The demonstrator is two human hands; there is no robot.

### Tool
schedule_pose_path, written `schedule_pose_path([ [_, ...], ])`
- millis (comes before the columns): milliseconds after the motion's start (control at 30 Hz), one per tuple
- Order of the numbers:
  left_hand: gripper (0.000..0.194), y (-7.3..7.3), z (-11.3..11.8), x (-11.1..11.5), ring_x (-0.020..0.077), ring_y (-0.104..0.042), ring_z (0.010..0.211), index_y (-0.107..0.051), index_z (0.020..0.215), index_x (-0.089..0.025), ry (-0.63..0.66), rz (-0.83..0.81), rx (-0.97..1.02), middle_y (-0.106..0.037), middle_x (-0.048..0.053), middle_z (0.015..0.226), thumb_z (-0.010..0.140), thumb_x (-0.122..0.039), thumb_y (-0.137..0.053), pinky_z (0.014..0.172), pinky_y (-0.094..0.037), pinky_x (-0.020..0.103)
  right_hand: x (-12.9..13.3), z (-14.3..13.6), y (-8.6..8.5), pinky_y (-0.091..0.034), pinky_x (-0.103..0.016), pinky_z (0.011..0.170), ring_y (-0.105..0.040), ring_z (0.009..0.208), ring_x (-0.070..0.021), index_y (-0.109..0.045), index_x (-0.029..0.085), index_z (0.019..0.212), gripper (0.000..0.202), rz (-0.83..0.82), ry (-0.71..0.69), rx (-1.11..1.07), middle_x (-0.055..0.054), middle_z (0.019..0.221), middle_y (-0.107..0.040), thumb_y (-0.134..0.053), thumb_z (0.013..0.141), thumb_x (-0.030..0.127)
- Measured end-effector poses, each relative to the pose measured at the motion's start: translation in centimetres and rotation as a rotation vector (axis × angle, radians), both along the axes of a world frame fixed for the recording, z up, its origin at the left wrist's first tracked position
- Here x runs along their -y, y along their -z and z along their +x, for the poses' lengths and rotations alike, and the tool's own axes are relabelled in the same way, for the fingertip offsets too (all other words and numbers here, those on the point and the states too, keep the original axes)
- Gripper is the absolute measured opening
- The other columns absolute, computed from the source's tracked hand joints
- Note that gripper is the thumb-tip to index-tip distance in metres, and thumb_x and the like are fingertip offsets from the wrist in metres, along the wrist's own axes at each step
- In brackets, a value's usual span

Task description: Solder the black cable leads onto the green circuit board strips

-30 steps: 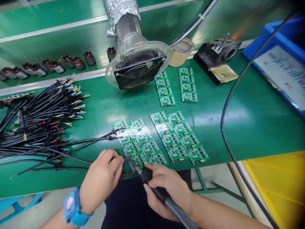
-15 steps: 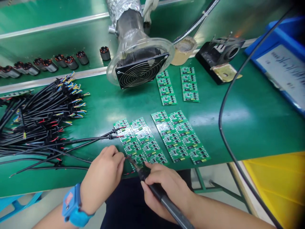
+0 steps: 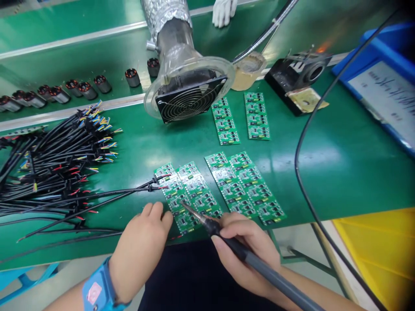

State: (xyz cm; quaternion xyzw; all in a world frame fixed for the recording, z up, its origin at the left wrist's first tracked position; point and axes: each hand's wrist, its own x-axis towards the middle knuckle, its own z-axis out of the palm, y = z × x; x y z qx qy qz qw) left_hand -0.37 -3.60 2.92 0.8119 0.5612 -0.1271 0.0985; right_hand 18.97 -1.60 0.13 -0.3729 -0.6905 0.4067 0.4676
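My right hand [image 3: 248,255] is wrapped round a soldering iron [image 3: 240,248]. The iron's metal tip points up and left over the leftmost strip of green circuit boards [image 3: 175,199]; whether it touches cannot be told. My left hand [image 3: 145,242], fingers curled, lies by that strip's lower left edge. A black cable [image 3: 97,236] runs under it from the left, and the fingers seem closed on it, though their undersides are hidden. A red wire end shows just right of the hand. Two more black cables [image 3: 129,189] reach the strip's upper boards with red wire ends.
A heap of black cables [image 3: 65,164] lies left. More circuit board strips [image 3: 256,185] lie right. A fume extractor fan [image 3: 191,99] hangs above; behind are motor stators [image 3: 87,90] and a white-gloved hand [image 3: 223,13]. An iron stand [image 3: 298,82], blue bin [image 3: 382,86] and yellow bin [image 3: 376,255] stand right.
The soldering iron has moved up and right, away from my left fingers. My left hand has shifted slightly down, and a cable at lower left has moved. Behind, another stator shows and the gloved hand has moved right.
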Motion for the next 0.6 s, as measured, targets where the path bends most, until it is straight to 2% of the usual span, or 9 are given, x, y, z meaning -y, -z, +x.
schedule_pose_path([
  [133,0.012,0.5,-1.4,-0.5,0.0181,-0.047,0.066,-0.058,0.079,-0.018,0.030,0.084,0.144,-0.050,0.004,0.075,0.083,-0.014,-0.048,0.059,-0.046,0.032,-0.2,0.2,0.0,-0.056,-0.028,0.060,-0.054,0.059,-0.0115,-0.049,0.022,0.086,0.026,0.017,0.045,-0.020,0.002,0.066,-0.050,-0.053,0.071,0.001],
  [200,0.014,0.9,-2.3,-1.5,0.0189,-0.047,0.073,-0.061,0.088,-0.018,-0.005,0.232,0.220,-0.052,0.005,0.080,0.086,-0.020,-0.048,0.065,-0.046,0.034,-0.3,0.2,-0.1,-0.056,-0.027,0.060,-0.055,0.059,-0.0114,-0.049,0.022,0.086,0.026,0.021,0.056,-0.023,0.002,0.066,-0.050,-0.053,0.071,0.001],
  [300,0.017,1.5,-3.2,-3.1,0.0206,-0.047,0.078,-0.063,0.094,-0.018,-0.065,0.418,0.209,-0.053,0.007,0.085,0.086,-0.023,-0.050,0.069,-0.045,0.036,-0.3,-0.2,-0.3,-0.057,-0.027,0.061,-0.054,0.059,-0.0112,-0.050,0.022,0.086,0.027,0.032,0.047,-0.037,0.002,0.065,-0.050,-0.054,0.070,0.000],
  [433,0.015,2.1,-3.9,-3.5,0.0211,-0.049,0.083,-0.063,0.091,-0.019,0.017,0.441,0.195,-0.055,0.007,0.088,0.086,-0.022,-0.049,0.072,-0.046,0.035,-0.2,-0.9,-0.1,-0.058,-0.034,0.069,-0.056,0.059,-0.0121,-0.050,0.022,0.087,0.028,0.081,0.036,-0.021,0.002,0.067,-0.052,-0.055,0.069,0.000],
  [533,0.020,2.5,-4.3,-2.4,0.0215,-0.052,0.092,-0.058,0.102,-0.016,0.134,0.425,0.200,-0.058,0.009,0.097,0.088,-0.016,-0.043,0.079,-0.047,0.036,-0.1,-1.2,0.5,-0.058,-0.038,0.075,-0.057,0.061,-0.0127,-0.050,0.021,0.089,0.029,0.112,0.006,-0.003,0.001,0.069,-0.053,-0.056,0.069,0.001],
  [600,0.022,2.7,-4.5,-1.6,0.0210,-0.054,0.093,-0.056,0.105,-0.013,0.168,0.422,0.197,-0.059,0.011,0.101,0.089,-0.015,-0.039,0.080,-0.048,0.035,-0.1,-1.4,0.9,-0.057,-0.039,0.077,-0.056,0.062,-0.0128,-0.049,0.021,0.090,0.030,0.131,-0.031,0.005,0.001,0.069,-0.053,-0.057,0.069,0.002],
])
